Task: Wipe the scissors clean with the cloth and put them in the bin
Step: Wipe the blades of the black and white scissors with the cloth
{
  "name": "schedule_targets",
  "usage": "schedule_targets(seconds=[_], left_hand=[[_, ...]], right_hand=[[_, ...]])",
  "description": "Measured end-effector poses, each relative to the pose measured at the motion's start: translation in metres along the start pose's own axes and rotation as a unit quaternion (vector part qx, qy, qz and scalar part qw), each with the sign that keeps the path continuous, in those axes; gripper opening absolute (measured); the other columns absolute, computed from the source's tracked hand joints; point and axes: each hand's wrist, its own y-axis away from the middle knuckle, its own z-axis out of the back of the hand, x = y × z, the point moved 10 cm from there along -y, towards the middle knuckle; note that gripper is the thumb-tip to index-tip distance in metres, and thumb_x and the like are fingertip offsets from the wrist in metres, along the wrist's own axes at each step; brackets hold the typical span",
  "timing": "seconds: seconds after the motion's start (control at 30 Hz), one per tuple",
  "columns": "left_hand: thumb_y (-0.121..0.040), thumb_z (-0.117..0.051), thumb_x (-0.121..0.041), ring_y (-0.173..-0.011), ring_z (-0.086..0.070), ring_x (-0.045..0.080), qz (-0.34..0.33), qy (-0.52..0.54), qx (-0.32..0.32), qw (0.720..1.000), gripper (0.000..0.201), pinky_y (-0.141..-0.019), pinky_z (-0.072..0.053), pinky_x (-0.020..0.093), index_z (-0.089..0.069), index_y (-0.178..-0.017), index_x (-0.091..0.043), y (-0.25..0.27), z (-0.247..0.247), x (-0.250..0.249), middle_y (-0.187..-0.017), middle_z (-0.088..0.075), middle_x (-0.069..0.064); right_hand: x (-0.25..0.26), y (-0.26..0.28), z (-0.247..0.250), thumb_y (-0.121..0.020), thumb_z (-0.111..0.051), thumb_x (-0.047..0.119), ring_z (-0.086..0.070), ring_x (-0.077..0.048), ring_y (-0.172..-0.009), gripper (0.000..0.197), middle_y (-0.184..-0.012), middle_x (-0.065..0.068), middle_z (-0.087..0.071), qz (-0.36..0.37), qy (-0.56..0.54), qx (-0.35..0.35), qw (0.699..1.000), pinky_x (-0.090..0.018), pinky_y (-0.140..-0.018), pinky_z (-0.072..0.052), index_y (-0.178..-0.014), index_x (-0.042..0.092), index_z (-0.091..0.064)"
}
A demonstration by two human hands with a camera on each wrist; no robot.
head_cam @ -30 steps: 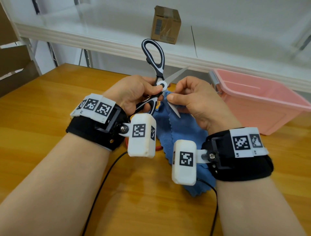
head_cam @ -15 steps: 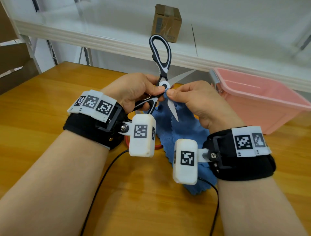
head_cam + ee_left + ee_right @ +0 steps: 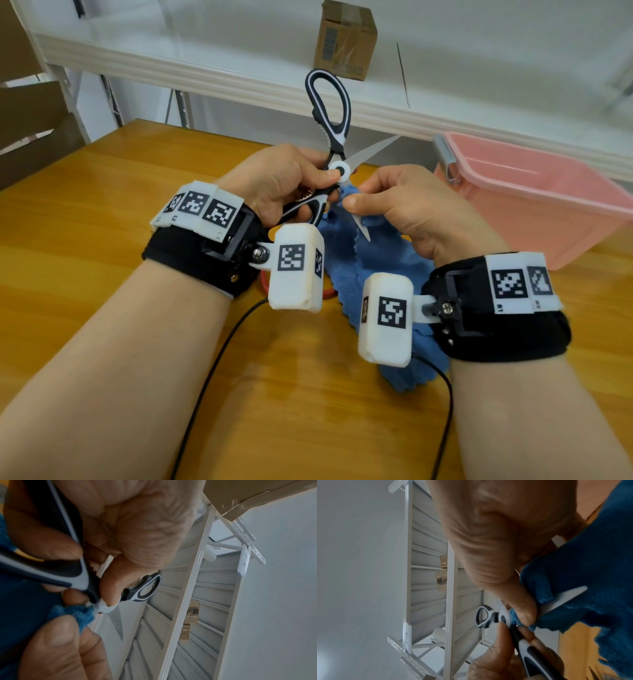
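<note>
Two steps make up this job, and by the look of things only the first is under way: the wiping is in progress, and the drop into the bin is not yet done. On the left, the left hand [image 3: 287,181] curls its fingers round the lower handle loop of the scissors [image 3: 337,164], thumb pressed on the white pivot disc, holding them up above the surface [image 3: 102,274] with the blades spread wide. The handles are thick moulded plastic, black with white edging and a ribbed inner grip; the other loop stands free at the top. The blades are plain bright metal, tapering to sharp points, one aimed far and right, the other down toward the near side. In the middle, the blue cloth [image 3: 356,270] is a soft, nappy fabric with a zigzag-cut edge; most of it lies rumpled on the glossy wooden surface. The right hand [image 3: 407,212] pinches a fold of it round the lower blade close to the pivot. Whether the blades are clean yet I cannot tell. Far right stands the pink bin [image 3: 534,192], smooth translucent plastic, rectangular, with a grey clip handle.
</note>
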Motion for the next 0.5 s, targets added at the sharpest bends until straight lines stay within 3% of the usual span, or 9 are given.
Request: schedule_targets(seconds=[0.07,0.2,0.37,0.5], left_hand=[[-0.093,-0.056,-0.008,-0.059,-0.053,0.014,0.004,0.009,-0.007,1.000,0.021,-0.043,-0.035,0.020,-0.070,-0.109,-0.010,-0.001,0.002,0.000,-0.080,-0.064,0.010],[-0.092,-0.057,-0.009,-0.064,-0.052,0.016,-0.002,-0.002,-0.003,1.000,0.021,-0.042,-0.035,0.020,-0.072,-0.104,-0.014,-0.002,0.004,-0.002,-0.084,-0.067,0.009],[-0.093,-0.054,-0.008,-0.076,-0.055,0.019,-0.013,-0.037,0.030,0.999,0.022,-0.043,-0.036,0.020,-0.072,-0.103,-0.017,-0.001,-0.004,-0.004,-0.092,-0.065,0.011],[-0.093,-0.054,-0.007,-0.067,-0.053,0.017,-0.018,-0.030,0.025,0.999,0.023,-0.041,-0.034,0.020,-0.069,-0.109,-0.011,-0.001,-0.004,-0.003,-0.083,-0.064,0.010]], right_hand=[[0.004,0.001,0.002,-0.081,-0.081,0.018,-0.064,-0.009,-0.064,0.018,-0.062,0.007,-0.066,0.013,0.006,-0.003,1.000,-0.027,-0.066,-0.051,-0.071,0.019,-0.066],[0.012,0.003,0.000,-0.085,-0.078,0.026,-0.062,0.001,-0.059,0.018,-0.066,0.007,-0.070,0.037,-0.031,-0.015,0.999,-0.017,-0.062,-0.048,-0.084,0.009,-0.072],[0.012,0.002,0.000,-0.088,-0.074,0.038,-0.062,-0.014,-0.072,0.042,-0.089,-0.018,-0.073,0.047,-0.024,-0.033,0.998,-0.032,-0.074,-0.052,-0.093,-0.003,-0.071],[0.009,0.000,-0.003,-0.090,-0.074,0.032,-0.062,-0.015,-0.073,0.032,-0.079,-0.007,-0.073,0.041,-0.019,-0.028,0.999,-0.033,-0.076,-0.052,-0.091,0.000,-0.071]])
